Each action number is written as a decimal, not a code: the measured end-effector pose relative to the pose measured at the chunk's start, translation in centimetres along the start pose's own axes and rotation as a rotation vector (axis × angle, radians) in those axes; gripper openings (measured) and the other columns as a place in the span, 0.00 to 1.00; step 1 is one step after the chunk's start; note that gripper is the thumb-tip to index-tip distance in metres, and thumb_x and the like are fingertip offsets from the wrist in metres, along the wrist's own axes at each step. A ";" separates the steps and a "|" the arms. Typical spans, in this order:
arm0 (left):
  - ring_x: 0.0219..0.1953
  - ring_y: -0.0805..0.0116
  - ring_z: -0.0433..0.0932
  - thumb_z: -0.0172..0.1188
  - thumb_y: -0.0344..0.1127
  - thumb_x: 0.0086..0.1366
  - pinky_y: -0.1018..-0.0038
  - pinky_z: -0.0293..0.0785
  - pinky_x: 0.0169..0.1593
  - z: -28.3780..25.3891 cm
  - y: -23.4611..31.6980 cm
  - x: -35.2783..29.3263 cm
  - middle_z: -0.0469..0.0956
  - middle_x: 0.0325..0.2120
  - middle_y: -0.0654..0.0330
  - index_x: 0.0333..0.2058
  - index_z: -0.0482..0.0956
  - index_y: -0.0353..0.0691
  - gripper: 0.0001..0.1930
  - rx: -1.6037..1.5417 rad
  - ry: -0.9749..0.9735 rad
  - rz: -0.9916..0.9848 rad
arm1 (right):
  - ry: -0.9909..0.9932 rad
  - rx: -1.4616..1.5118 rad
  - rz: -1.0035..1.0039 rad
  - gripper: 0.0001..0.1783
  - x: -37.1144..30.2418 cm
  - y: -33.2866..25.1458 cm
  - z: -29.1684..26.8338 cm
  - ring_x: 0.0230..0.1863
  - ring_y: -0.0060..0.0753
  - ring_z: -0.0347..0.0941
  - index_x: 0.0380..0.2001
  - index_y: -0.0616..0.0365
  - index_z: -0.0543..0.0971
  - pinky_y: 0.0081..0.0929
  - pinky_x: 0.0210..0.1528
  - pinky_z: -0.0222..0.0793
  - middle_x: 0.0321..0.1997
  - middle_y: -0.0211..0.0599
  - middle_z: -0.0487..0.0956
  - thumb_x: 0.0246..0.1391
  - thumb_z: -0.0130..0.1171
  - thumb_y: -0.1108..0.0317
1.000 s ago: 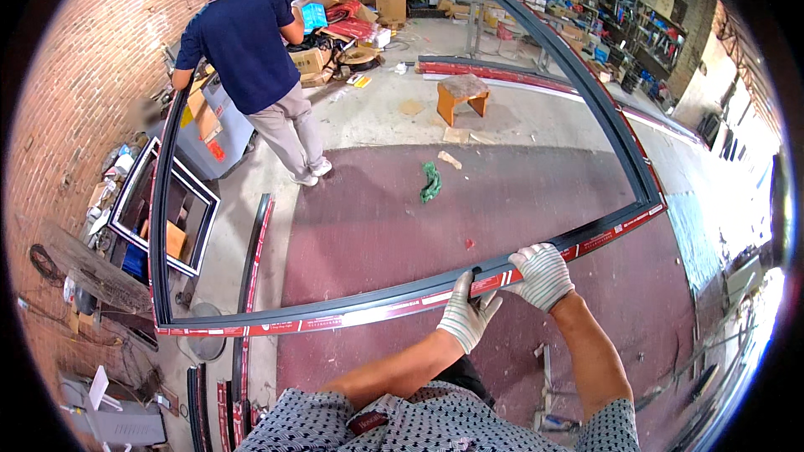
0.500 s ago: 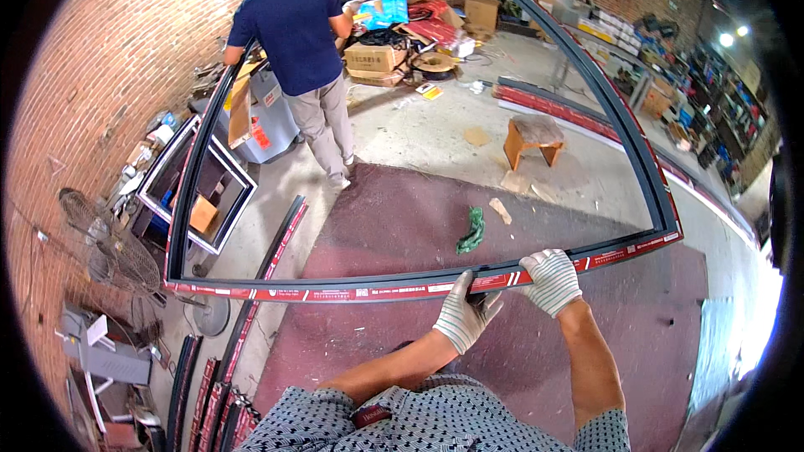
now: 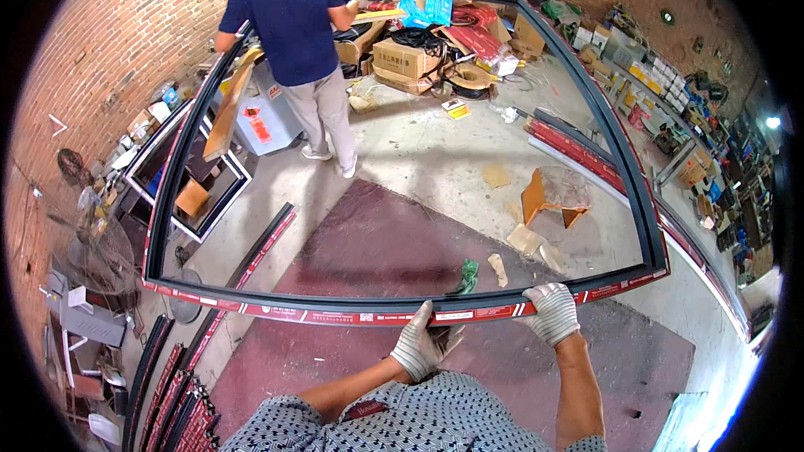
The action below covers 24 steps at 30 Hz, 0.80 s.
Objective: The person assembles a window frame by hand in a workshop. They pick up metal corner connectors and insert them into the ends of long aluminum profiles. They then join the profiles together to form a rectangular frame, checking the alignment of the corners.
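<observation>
A large dark window frame [image 3: 318, 305], faced with red printed film along its outer side, spans the view with its near bar in front of my body. My left hand [image 3: 421, 343], in a striped white glove, grips this bar near its middle, thumb on top and fingers partly hidden beneath. Further right on the same bar, my gloved right hand [image 3: 553, 314] is closed over the top edge. At the far left, a co-worker [image 3: 293, 25] in a dark blue shirt faces away, hands at the frame's far side.
A small wooden stool [image 3: 553, 194] and a green crumpled piece [image 3: 468, 276] show through the frame opening. Red-filmed profiles [image 3: 243, 272] lie on the left floor. A smaller white-edged frame [image 3: 237, 174] leans near a grey box [image 3: 266, 117]. Cardboard boxes [image 3: 402, 59] are heaped behind.
My left hand has shifted left along the near bar, while my right hand keeps its hold. The frame has turned slightly in view, and the co-worker's feet have changed position.
</observation>
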<state>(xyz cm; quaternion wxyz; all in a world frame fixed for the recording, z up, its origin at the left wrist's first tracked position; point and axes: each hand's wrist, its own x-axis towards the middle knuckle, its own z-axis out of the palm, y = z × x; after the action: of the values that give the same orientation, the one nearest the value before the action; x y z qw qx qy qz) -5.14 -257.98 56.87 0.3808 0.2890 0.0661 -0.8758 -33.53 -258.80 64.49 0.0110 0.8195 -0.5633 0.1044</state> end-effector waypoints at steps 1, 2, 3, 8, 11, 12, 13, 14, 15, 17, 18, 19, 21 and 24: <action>0.47 0.56 0.78 0.54 0.56 0.66 0.63 0.77 0.53 1.2 0.2 1.0 0.75 0.48 0.51 0.52 0.69 0.39 0.27 -0.005 0.031 0.014 | -0.002 0.022 0.005 0.28 1.1 1.1 0.0 0.37 0.42 0.76 0.33 0.53 0.79 0.41 0.45 0.68 0.31 0.37 0.80 0.29 0.75 0.50; 0.46 0.56 0.78 0.54 0.54 0.66 0.63 0.77 0.53 2.4 0.4 2.0 0.75 0.47 0.51 0.52 0.69 0.39 0.26 -0.011 0.062 0.027 | 0.031 0.063 0.009 0.28 2.1 2.5 0.5 0.37 0.41 0.75 0.32 0.53 0.78 0.41 0.48 0.68 0.31 0.35 0.79 0.27 0.75 0.50; 0.46 0.56 0.78 0.53 0.53 0.66 0.63 0.77 0.53 3.6 0.6 3.6 0.75 0.47 0.51 0.51 0.69 0.39 0.25 -0.025 0.058 0.050 | 0.078 0.043 -0.022 0.28 3.5 4.1 0.0 0.37 0.41 0.75 0.32 0.53 0.78 0.41 0.49 0.67 0.31 0.35 0.79 0.27 0.75 0.50; 0.48 0.55 0.76 0.57 0.52 0.63 0.59 0.77 0.54 8.8 1.8 9.3 0.75 0.47 0.51 0.47 0.70 0.40 0.23 -0.017 0.080 0.232 | 0.256 0.078 0.050 0.28 8.6 8.6 -3.5 0.45 0.44 0.72 0.36 0.56 0.78 0.45 0.56 0.65 0.40 0.38 0.77 0.29 0.74 0.55; 0.48 0.54 0.75 0.63 0.54 0.57 0.59 0.78 0.52 11.1 1.8 14.0 0.74 0.47 0.52 0.46 0.71 0.44 0.25 -0.062 0.097 0.376 | 0.447 0.081 0.207 0.30 7.3 13.9 -0.7 0.50 0.47 0.69 0.44 0.60 0.75 0.45 0.56 0.63 0.48 0.42 0.74 0.36 0.72 0.59; 0.48 0.55 0.75 0.64 0.54 0.56 0.60 0.78 0.52 12.4 1.4 15.8 0.75 0.46 0.52 0.45 0.71 0.44 0.25 -0.074 0.141 0.392 | 0.554 0.121 0.270 0.31 5.9 16.7 1.2 0.49 0.46 0.69 0.46 0.60 0.74 0.45 0.55 0.63 0.48 0.41 0.74 0.38 0.71 0.59; 0.47 0.55 0.76 0.64 0.55 0.56 0.60 0.78 0.51 13.6 1.5 17.2 0.75 0.45 0.52 0.45 0.72 0.44 0.26 -0.082 0.181 0.410 | 0.667 0.163 0.331 0.31 4.7 19.7 3.5 0.49 0.44 0.69 0.47 0.60 0.73 0.45 0.55 0.63 0.48 0.40 0.74 0.39 0.71 0.58; 0.45 0.54 0.77 0.64 0.56 0.55 0.60 0.78 0.51 14.6 1.5 19.1 0.76 0.42 0.53 0.43 0.73 0.42 0.26 -0.058 0.210 0.407 | 0.614 0.569 0.567 0.32 4.3 22.7 5.8 0.47 0.41 0.70 0.48 0.59 0.73 0.43 0.54 0.64 0.46 0.37 0.74 0.43 0.69 0.52; 0.43 0.54 0.78 0.64 0.55 0.55 0.60 0.78 0.51 16.4 1.5 20.5 0.77 0.41 0.52 0.43 0.73 0.40 0.26 -0.072 0.205 0.428 | 0.638 0.950 0.836 0.33 4.1 25.7 8.0 0.46 0.39 0.70 0.48 0.57 0.73 0.42 0.52 0.65 0.45 0.34 0.75 0.46 0.66 0.46; 0.44 0.53 0.77 0.63 0.52 0.57 0.55 0.79 0.49 16.7 2.1 22.5 0.75 0.43 0.49 0.45 0.70 0.38 0.27 -0.093 0.209 0.447 | 0.598 1.848 1.170 0.34 6.5 29.2 9.0 0.45 0.37 0.70 0.49 0.55 0.73 0.40 0.51 0.66 0.44 0.32 0.76 0.49 0.63 0.39; 0.43 0.53 0.77 0.63 0.53 0.57 0.54 0.79 0.49 17.3 2.2 23.4 0.75 0.43 0.49 0.45 0.70 0.37 0.27 -0.110 0.209 0.481 | 0.506 2.122 1.146 0.37 7.9 31.0 9.7 0.45 0.35 0.71 0.49 0.53 0.73 0.37 0.50 0.68 0.43 0.30 0.77 0.50 0.59 0.33; 0.43 0.53 0.78 0.63 0.53 0.56 0.54 0.79 0.49 18.0 2.1 24.4 0.75 0.42 0.49 0.45 0.70 0.37 0.28 -0.134 0.213 0.511 | 0.502 2.207 1.096 0.37 10.3 31.6 7.9 0.46 0.35 0.72 0.49 0.53 0.74 0.37 0.51 0.68 0.44 0.30 0.77 0.49 0.60 0.33; 0.43 0.54 0.78 0.64 0.53 0.56 0.53 0.79 0.50 18.8 1.9 26.7 0.76 0.42 0.49 0.45 0.70 0.36 0.28 -0.177 0.212 0.554 | 0.502 2.365 0.993 0.37 15.1 32.7 3.9 0.47 0.36 0.73 0.49 0.53 0.74 0.38 0.51 0.70 0.44 0.31 0.77 0.48 0.61 0.33; 0.43 0.55 0.78 0.65 0.55 0.55 0.55 0.80 0.50 19.8 2.1 30.1 0.76 0.42 0.50 0.44 0.71 0.37 0.28 -0.108 0.235 0.537 | 0.626 2.407 1.010 0.39 18.5 37.2 4.9 0.49 0.38 0.73 0.48 0.53 0.75 0.41 0.53 0.71 0.45 0.33 0.78 0.46 0.62 0.32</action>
<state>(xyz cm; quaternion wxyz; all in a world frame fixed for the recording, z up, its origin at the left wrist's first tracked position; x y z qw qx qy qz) -29.07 -285.06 56.65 0.6033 0.3748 0.0772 -0.6997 -60.79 -290.12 59.42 -0.6236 -0.0346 -0.3345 0.7058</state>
